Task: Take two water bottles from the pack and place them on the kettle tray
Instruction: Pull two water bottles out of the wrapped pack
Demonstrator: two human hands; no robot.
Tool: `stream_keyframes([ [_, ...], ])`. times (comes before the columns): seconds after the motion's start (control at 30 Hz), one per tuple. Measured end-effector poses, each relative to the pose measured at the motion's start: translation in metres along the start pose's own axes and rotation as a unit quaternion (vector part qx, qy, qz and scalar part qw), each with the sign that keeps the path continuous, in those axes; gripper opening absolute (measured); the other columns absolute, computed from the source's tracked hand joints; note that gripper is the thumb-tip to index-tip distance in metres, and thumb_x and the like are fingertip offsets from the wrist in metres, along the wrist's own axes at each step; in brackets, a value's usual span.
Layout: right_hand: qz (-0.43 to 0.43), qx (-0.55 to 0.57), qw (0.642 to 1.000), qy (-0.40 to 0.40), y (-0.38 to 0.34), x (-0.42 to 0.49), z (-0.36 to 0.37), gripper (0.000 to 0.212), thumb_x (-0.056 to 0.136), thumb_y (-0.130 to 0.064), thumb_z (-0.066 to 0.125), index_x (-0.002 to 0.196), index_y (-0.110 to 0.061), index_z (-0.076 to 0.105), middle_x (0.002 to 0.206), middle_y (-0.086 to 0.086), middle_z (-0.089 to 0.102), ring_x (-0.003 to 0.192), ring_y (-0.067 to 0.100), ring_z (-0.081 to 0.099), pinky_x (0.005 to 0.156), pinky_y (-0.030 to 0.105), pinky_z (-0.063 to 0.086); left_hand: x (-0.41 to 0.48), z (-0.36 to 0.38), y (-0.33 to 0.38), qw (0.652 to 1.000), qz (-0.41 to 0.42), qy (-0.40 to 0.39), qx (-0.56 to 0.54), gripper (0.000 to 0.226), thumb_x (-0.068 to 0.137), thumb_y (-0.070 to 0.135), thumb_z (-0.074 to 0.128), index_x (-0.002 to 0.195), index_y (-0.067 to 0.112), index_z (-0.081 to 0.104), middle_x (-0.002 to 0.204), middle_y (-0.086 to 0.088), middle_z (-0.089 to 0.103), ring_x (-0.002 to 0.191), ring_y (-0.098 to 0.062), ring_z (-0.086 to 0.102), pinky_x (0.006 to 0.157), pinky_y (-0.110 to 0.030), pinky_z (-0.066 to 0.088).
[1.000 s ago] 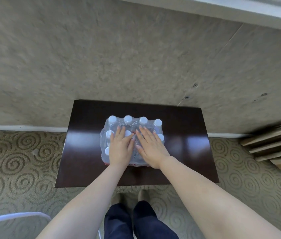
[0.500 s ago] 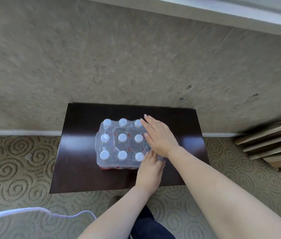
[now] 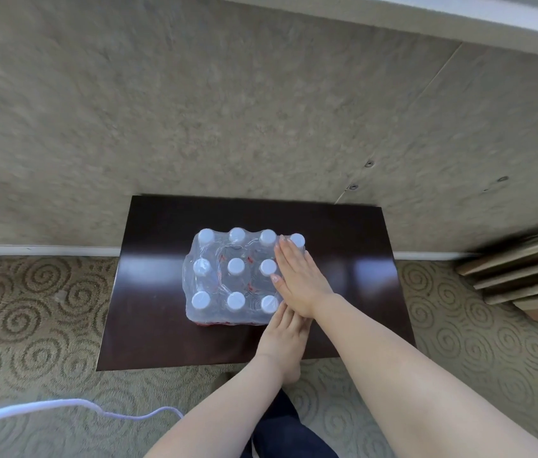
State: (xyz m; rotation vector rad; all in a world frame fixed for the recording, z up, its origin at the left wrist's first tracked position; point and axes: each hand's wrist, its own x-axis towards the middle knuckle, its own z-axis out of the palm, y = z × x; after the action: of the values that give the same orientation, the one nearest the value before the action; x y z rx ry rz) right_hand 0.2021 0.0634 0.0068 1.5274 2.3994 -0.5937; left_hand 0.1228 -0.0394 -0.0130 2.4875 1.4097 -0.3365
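Note:
A shrink-wrapped pack of water bottles [image 3: 228, 279] with white caps stands in the middle of a small dark wooden table [image 3: 148, 325]. My right hand [image 3: 300, 279] lies flat on the pack's right side, fingers stretched over the plastic wrap and covering the right column of bottles. My left hand [image 3: 280, 338] is below it at the pack's near right corner, its fingertips tucked under my right wrist against the pack's side. Neither hand holds a bottle. No kettle tray is in view.
The table stands against a beige textured wall [image 3: 228, 110] on swirl-patterned carpet [image 3: 29, 309]. A white cable [image 3: 62, 406] runs across the floor at lower left. Stacked wooden slats [image 3: 525, 272] sit at the right. My dark trouser legs show below.
One second ago both hands lay flat on top of the pack's middle. They have since slid to its right side, the left hand dropping to the near right corner.

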Motion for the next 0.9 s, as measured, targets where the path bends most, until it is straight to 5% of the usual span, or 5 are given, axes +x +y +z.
stream_keyframes([
  [0.2,-0.002,0.01,1.0,0.006,0.002,0.0,0.003,0.061,0.103,-0.036,0.021,0.15,-0.014,-0.01,0.16,-0.001,-0.018,0.146,0.012,-0.019,0.121,0.041,-0.003,-0.021,0.024,-0.006,0.996,0.059,0.054,-0.024,0.083,0.077,0.018,0.054,0.149,0.008,0.015,0.158,-0.022,-0.003,0.143,-0.04,-0.016,0.111,-0.047,-0.019],
  [0.37,0.002,-0.01,1.0,0.019,0.003,0.0,0.01,0.061,0.102,-0.04,0.019,0.15,-0.014,-0.01,0.16,-0.001,-0.017,0.146,0.012,-0.018,0.121,0.04,-0.002,-0.036,0.026,-0.028,0.962,0.138,0.213,-0.105,0.034,0.069,0.018,0.059,0.103,0.021,0.062,0.134,-0.013,0.054,0.124,-0.032,0.05,0.109,-0.047,0.033],
  [0.5,0.005,-0.032,0.999,0.013,0.003,0.002,0.011,0.064,0.102,-0.043,0.018,0.15,-0.013,-0.011,0.16,0.0,-0.018,0.146,0.013,-0.018,0.121,0.039,-0.002,-0.014,-0.005,-0.065,0.923,-0.014,0.338,-0.186,0.03,0.072,0.0,0.061,0.099,0.013,0.058,0.117,-0.015,0.061,0.112,-0.033,0.055,0.093,-0.046,0.047],
  [0.63,0.008,-0.021,1.0,0.016,0.003,0.001,0.011,0.064,0.101,-0.046,0.018,0.15,-0.015,-0.01,0.16,-0.002,-0.017,0.146,0.012,-0.018,0.121,0.038,-0.003,0.001,-0.027,-0.104,0.925,-0.139,0.284,-0.21,0.033,0.078,-0.004,0.057,0.108,0.004,0.067,0.116,-0.023,0.064,0.107,-0.041,0.061,0.084,-0.05,0.053],
  [0.9,0.003,0.002,1.0,0.012,0.003,0.0,0.009,0.063,0.102,-0.044,0.02,0.15,-0.017,-0.01,0.161,-0.003,-0.017,0.145,0.009,-0.02,0.121,0.038,-0.005,0.01,-0.023,-0.131,0.92,-0.222,0.134,-0.295,0.051,0.087,0.005,0.051,0.137,0.013,0.044,0.132,-0.008,0.055,0.118,-0.028,0.052,0.085,-0.041,0.048],
])
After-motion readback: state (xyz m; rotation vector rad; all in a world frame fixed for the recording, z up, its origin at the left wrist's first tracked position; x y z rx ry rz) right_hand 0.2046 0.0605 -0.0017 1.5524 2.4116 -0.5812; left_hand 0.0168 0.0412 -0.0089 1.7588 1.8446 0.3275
